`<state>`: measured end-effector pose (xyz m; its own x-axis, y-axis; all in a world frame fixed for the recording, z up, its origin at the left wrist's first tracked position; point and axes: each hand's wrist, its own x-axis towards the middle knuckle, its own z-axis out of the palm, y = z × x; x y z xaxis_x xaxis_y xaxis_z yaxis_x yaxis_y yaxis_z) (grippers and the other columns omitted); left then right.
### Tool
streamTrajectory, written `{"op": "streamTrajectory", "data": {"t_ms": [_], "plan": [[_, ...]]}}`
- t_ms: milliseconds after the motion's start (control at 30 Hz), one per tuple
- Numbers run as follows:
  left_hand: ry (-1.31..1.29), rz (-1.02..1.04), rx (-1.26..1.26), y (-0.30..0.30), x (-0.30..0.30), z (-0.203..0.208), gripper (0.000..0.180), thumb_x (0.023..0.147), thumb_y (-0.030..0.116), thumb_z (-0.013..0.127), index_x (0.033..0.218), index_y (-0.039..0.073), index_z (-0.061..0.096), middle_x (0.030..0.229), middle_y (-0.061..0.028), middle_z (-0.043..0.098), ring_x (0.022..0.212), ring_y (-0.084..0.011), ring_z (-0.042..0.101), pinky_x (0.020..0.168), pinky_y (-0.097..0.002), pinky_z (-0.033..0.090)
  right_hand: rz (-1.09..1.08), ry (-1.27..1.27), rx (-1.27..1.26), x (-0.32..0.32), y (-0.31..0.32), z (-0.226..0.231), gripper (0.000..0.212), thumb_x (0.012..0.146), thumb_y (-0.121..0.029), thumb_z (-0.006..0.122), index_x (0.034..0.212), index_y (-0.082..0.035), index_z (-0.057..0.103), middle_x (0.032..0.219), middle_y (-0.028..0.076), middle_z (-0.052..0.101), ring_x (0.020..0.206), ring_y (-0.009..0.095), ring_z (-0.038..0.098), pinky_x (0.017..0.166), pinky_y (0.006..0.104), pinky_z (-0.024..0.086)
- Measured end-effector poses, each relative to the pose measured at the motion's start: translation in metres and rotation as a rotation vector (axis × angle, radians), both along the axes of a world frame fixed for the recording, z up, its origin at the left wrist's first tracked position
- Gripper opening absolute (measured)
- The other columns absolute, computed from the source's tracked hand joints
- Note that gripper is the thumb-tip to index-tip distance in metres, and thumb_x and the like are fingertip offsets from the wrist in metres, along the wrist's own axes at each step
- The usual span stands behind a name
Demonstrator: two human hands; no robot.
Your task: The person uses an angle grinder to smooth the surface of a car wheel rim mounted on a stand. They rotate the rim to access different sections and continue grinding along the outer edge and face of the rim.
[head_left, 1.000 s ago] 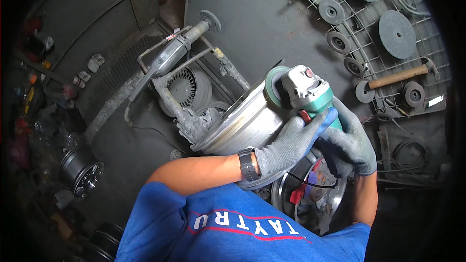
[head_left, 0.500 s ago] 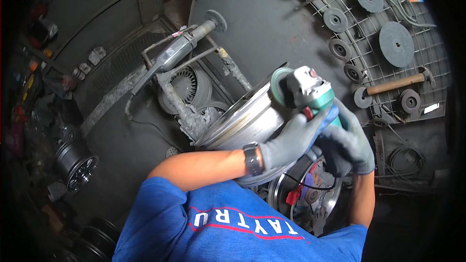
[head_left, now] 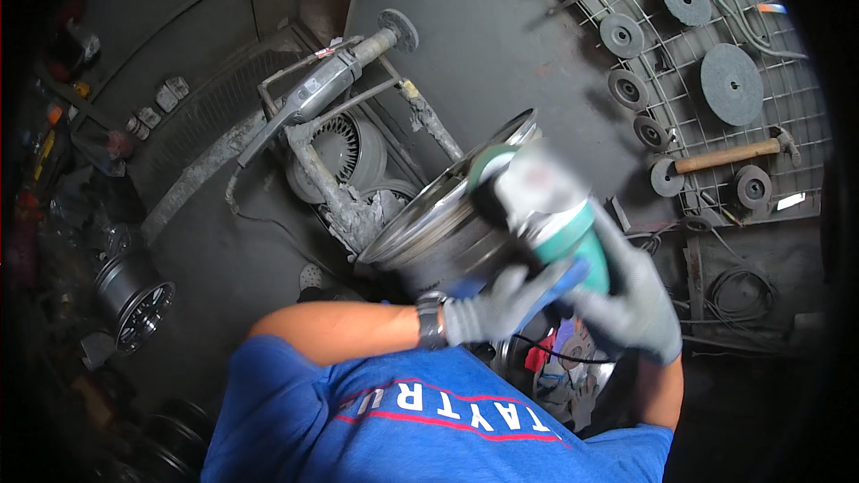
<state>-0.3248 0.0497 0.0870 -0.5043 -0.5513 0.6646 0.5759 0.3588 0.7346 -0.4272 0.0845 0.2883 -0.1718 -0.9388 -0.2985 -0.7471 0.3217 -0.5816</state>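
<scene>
A green and silver angle grinder (head_left: 571,241) with a disc is tilted beside a metal wheel rim (head_left: 434,237); its head is blurred by motion. My right hand (head_left: 640,300), in a grey glove, wraps round the green body from the right. My left hand (head_left: 506,304), also gloved in grey with blue parts, is at the near left side of the grinder, its fingers apart. One of its fingers overlaps the lower end of the body, and I cannot tell whether it touches. The disc is close to the upper edge of the rim; contact is unclear.
A larger grey power tool (head_left: 322,89) rests on a dusty metal frame (head_left: 313,156). Another wheel rim (head_left: 340,156) lies beneath it. Discs and a hammer (head_left: 729,156) hang on a wire grid at right. A dark wheel (head_left: 134,300) stands at left.
The grinder has moved toward me and slightly left, uncovering the rim's upper edge. My left hand has loosened from the grinder and moved left and nearer; my right hand still holds it.
</scene>
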Motion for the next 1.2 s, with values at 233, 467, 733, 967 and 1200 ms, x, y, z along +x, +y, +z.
{"op": "streamTrajectory", "data": {"t_ms": [233,467,733,967,1200], "plan": [[-0.04,-0.775,0.921,-0.046,-0.033,0.052,0.061,0.099,0.052,0.054,0.133,0.002,0.056,0.083,-0.006,0.063,0.072,-0.0117,0.066,0.051,-0.0257,0.055,-0.276,-0.335,-0.119,-0.02,-0.007,-0.006,0.076,0.088,-0.02,0.074,0.149,0.006,0.037,0.125,0.011,0.062,0.111,0.017,0.059,0.097,0.031,0.047],[-0.008,-0.729,1.039,0.016,0.024,0.01,0.056,0.1,0.039,0.06,0.141,0.003,0.049,0.113,-0.0103,0.065,0.09,-0.0185,0.067,0.076,-0.029,0.056,0.055,0.069,0.015,0.027,0.012,-0.007,0.089,0.081,-0.023,0.076,0.153,0.004,0.031,0.117,0.026,0.068,0.108,0.036,0.07,0.094,0.0383,0.052],[-0.126,-0.936,0.953,-0.042,-0.012,0.038,0.043,0.105,0.022,0.054,0.146,0.01,0.05,0.111,-0.0069,0.063,0.099,-0.0139,0.062,0.089,-0.0303,0.051,-0.281,-0.212,-0.092,0.014,-0.003,-0.009,0.08,0.086,-0.02,0.074,0.15,0.007,0.035,0.131,0.016,0.06,0.118,0.02,0.058,0.102,0.0335,0.045],[-0.034,-0.841,0.892,0.005,0.074,-0.002,0.045,0.102,0.037,0.059,0.134,0.006,0.058,0.119,-0.0074,0.066,0.107,-0.0138,0.061,0.095,-0.0318,0.05,0.107,0.109,0.094,0.064,0.014,-0.02,0.093,0.082,-0.021,0.076,0.155,0.005,0.024,0.117,0.031,0.065,0.113,0.039,0.067,0.096,0.0402,0.051],[-0.007,-0.802,0.745,-0.015,0.033,0.011,0.04,0.104,0.023,0.052,0.139,0.003,0.051,0.13,-0.0112,0.06,0.116,-0.0193,0.059,0.101,-0.033,0.047,-0.094,0.036,-0.025,0.052,0.006,-0.014,0.085,0.083,-0.009,0.069,0.154,0.006,0.026,0.114,0.022,0.07,0.101,0.021,0.071,0.089,0.0343,0.055]]}}
